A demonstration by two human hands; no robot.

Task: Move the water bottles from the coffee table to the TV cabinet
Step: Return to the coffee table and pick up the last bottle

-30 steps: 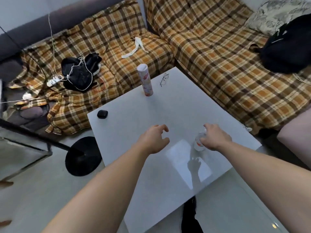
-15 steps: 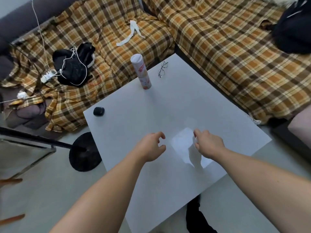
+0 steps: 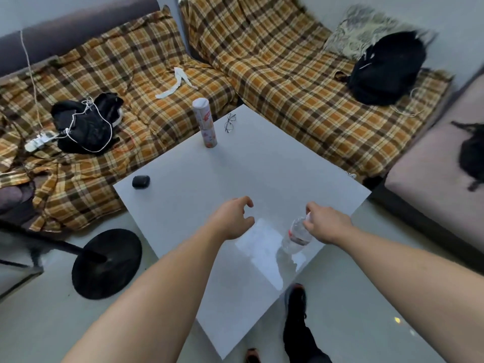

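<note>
A clear plastic water bottle (image 3: 296,238) with a red label band hangs tilted over the near right part of the white coffee table (image 3: 262,174). My right hand (image 3: 326,224) grips it at the neck and cap, which the fingers hide. My left hand (image 3: 231,218) hovers over the table to the left of the bottle, fingers curled and apart, holding nothing. The TV cabinet is not in view.
On the table stand a tall snack tube (image 3: 205,123), glasses (image 3: 229,122) at the far corner and a small black case (image 3: 141,181). Plaid-covered sofas (image 3: 301,82) wrap the far sides, with black bags on them. A black round stand base (image 3: 106,263) sits on the floor at left.
The right hand has lifted the bottle, which now shows below the fingers, tilted. The camera view has pulled back and up. The left hand stays open above the table.
</note>
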